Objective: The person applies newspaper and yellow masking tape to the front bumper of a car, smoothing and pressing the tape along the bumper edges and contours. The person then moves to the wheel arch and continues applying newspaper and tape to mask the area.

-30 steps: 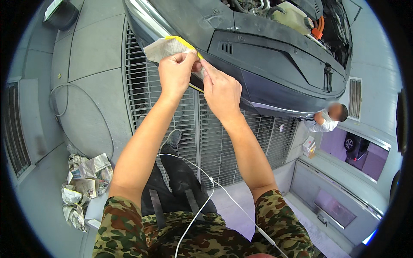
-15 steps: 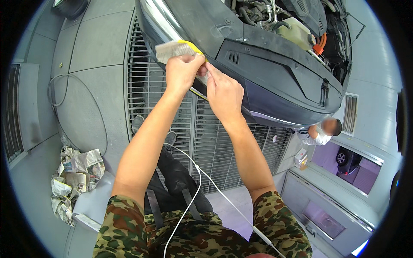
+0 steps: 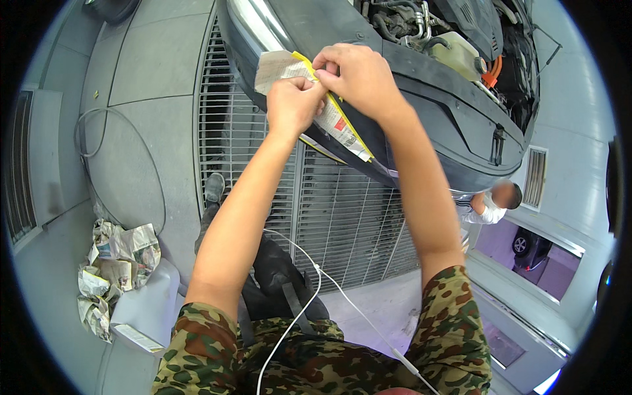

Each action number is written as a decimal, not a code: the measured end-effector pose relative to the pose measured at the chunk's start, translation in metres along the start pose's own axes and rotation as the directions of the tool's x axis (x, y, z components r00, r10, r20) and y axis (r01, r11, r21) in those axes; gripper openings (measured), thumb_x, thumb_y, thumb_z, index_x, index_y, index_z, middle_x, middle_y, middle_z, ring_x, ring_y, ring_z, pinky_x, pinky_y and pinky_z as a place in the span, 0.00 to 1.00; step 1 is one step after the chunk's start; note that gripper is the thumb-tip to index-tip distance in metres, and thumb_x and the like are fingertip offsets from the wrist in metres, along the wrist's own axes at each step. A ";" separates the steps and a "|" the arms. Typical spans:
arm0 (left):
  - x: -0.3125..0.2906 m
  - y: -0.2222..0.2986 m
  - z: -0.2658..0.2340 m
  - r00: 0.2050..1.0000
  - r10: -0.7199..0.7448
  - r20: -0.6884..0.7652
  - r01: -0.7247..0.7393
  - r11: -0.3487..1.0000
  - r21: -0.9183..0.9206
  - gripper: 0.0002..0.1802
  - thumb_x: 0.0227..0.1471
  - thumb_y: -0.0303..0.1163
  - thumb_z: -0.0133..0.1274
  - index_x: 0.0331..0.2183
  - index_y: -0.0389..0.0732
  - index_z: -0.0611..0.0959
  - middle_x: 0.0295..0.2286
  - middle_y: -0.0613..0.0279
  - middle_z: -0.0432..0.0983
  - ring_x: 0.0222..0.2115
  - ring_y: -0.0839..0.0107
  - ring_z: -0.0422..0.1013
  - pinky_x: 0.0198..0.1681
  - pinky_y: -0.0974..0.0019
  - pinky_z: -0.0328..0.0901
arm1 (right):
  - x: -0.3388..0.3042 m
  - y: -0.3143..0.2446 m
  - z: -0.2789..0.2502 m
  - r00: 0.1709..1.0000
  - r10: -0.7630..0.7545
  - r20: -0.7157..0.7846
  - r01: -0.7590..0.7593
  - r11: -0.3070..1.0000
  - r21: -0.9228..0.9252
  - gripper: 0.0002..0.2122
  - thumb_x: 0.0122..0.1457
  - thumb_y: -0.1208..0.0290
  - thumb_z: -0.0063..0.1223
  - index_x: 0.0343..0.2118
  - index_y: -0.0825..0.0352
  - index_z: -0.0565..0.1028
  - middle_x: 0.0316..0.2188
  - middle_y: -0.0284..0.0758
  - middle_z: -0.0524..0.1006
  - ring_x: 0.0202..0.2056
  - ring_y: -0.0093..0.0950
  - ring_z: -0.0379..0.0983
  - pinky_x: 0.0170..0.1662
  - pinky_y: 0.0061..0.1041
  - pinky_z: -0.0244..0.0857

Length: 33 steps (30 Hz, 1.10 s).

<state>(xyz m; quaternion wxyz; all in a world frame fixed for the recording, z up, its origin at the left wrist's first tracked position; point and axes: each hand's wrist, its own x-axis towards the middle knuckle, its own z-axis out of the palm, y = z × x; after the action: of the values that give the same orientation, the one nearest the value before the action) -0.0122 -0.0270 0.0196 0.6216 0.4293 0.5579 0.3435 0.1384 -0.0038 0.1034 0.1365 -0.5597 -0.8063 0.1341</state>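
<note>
A strip of newspaper (image 3: 343,131), edged with yellow masking tape (image 3: 356,134), runs along the dark car bumper (image 3: 428,145). My left hand (image 3: 291,105) is closed, pinching the newspaper by its taped edge. Just above and to the right, my right hand (image 3: 361,78) is closed on the yellow tape, with thumb and fingertips close to the left hand's. The newspaper's far end stands out past the left hand, beside a bright headlamp-like panel (image 3: 260,26). A second yellow tape line (image 3: 322,150) shows lower on the bumper.
The engine bay (image 3: 421,33) lies open at the upper right. Floor grating (image 3: 342,217) spans the ground below the bumper. Crumpled newspaper (image 3: 125,263) and a plastic jug (image 3: 148,306) are at the lower left, near a hose (image 3: 141,122). Another person (image 3: 490,205) is at the far right.
My right hand has moved up along the tape, its forearm swinging right, baring the newspaper's lower part. My left hand has shifted slightly right, still holding the newspaper.
</note>
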 end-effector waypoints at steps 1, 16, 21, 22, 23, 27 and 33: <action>-0.001 -0.001 0.002 0.999 0.022 -0.035 -0.020 0.998 0.054 0.18 0.52 0.44 0.63 0.22 0.38 0.88 0.18 0.61 0.82 0.21 0.72 0.79 0.30 0.66 0.71 | 0.007 0.003 -0.003 0.998 -0.013 0.059 0.013 1.000 0.003 0.09 0.55 0.66 0.63 0.36 0.64 0.85 0.28 0.36 0.83 0.33 0.37 0.81 0.38 0.38 0.74; -0.013 0.001 0.014 0.967 0.036 -0.252 -0.017 0.997 0.076 0.16 0.47 0.42 0.66 0.25 0.38 0.87 0.21 0.61 0.83 0.24 0.70 0.77 0.33 0.64 0.71 | -0.016 0.005 -0.015 0.985 0.155 0.076 -0.159 0.986 0.048 0.10 0.55 0.64 0.66 0.37 0.63 0.84 0.30 0.34 0.86 0.33 0.37 0.84 0.39 0.35 0.75; -0.008 0.013 0.013 0.972 0.045 -0.229 0.011 0.971 0.238 0.15 0.42 0.45 0.66 0.22 0.43 0.85 0.23 0.54 0.84 0.28 0.50 0.81 0.36 0.55 0.74 | -0.050 -0.009 -0.001 0.949 0.311 0.039 -0.308 0.949 -0.070 0.09 0.57 0.62 0.67 0.38 0.60 0.85 0.38 0.32 0.86 0.39 0.36 0.84 0.42 0.38 0.77; -0.007 0.014 0.013 0.974 0.042 -0.223 0.015 0.968 0.249 0.15 0.42 0.45 0.65 0.22 0.42 0.85 0.23 0.54 0.84 0.28 0.51 0.81 0.36 0.55 0.74 | -0.052 -0.010 0.002 0.947 0.320 0.016 -0.318 0.946 -0.059 0.09 0.57 0.63 0.67 0.38 0.60 0.85 0.38 0.32 0.85 0.39 0.36 0.84 0.42 0.38 0.77; -0.007 0.014 0.014 0.974 0.046 -0.224 0.013 0.967 0.254 0.15 0.42 0.45 0.65 0.22 0.42 0.85 0.23 0.54 0.84 0.27 0.51 0.81 0.36 0.55 0.74 | -0.054 -0.011 0.004 0.945 0.326 -0.001 -0.325 0.944 -0.046 0.09 0.57 0.63 0.66 0.37 0.60 0.85 0.37 0.32 0.85 0.39 0.36 0.84 0.42 0.38 0.77; -0.009 0.007 0.014 0.969 0.094 -0.228 -0.051 0.980 0.191 0.16 0.47 0.41 0.65 0.22 0.39 0.82 0.18 0.64 0.79 0.21 0.72 0.73 0.30 0.64 0.69 | -0.053 -0.011 0.007 0.935 0.354 -0.025 -0.354 0.935 -0.012 0.08 0.58 0.64 0.66 0.36 0.61 0.85 0.36 0.33 0.84 0.39 0.36 0.84 0.42 0.38 0.76; -0.015 -0.004 0.019 0.960 0.080 -0.270 -0.073 0.997 0.035 0.14 0.49 0.37 0.66 0.23 0.35 0.83 0.19 0.67 0.78 0.22 0.78 0.70 0.29 0.68 0.67 | -0.056 -0.008 0.009 0.935 0.351 -0.045 -0.350 0.936 0.040 0.07 0.58 0.65 0.65 0.35 0.61 0.84 0.35 0.33 0.83 0.38 0.35 0.84 0.41 0.37 0.76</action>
<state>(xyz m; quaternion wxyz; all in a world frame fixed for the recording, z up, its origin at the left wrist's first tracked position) 0.0039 -0.0452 0.0222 0.5203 0.4072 0.6251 0.4157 0.1466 -0.0600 0.0943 0.1397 -0.6955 -0.6877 0.1543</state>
